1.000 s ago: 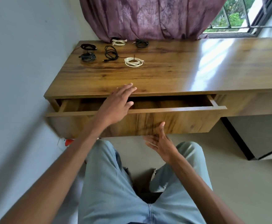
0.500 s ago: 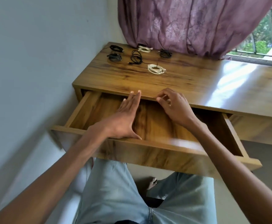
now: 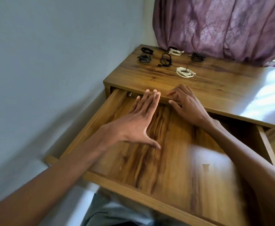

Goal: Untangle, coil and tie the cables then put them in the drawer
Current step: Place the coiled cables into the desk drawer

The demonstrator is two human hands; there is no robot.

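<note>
**Drawer open, coils waiting at the far corner**

The drawer [image 3: 158, 160] stands pulled well out from the desk [image 3: 215, 88], its wooden floor bare where it shows. Both hands reach over it toward the desk's front edge. The left hand [image 3: 133, 124] is flat, fingers straight and together, thumb splayed, fingertips at the edge. The right hand [image 3: 187, 106] has fingers loosely bent, holding nothing, tips touching that same edge.

The cables lie well beyond, at the far left of the desktop, already wound: a white coil [image 3: 184, 72] nearest, a loose black coil [image 3: 165, 60] behind it, two black bundles [image 3: 144, 58] [image 3: 147, 50] by the wall, another white coil [image 3: 175, 52] and a black coil [image 3: 198, 57] under the curtain [image 3: 223, 26].

The sensible move, I'd judge, is to lift each coil by its tied waist so the loops stay shut, nearest first, then lay them flat in the drawer. The black loose one has a trailing end that could snag. The curtain hem hangs over the far coils and may catch fingers.
</note>
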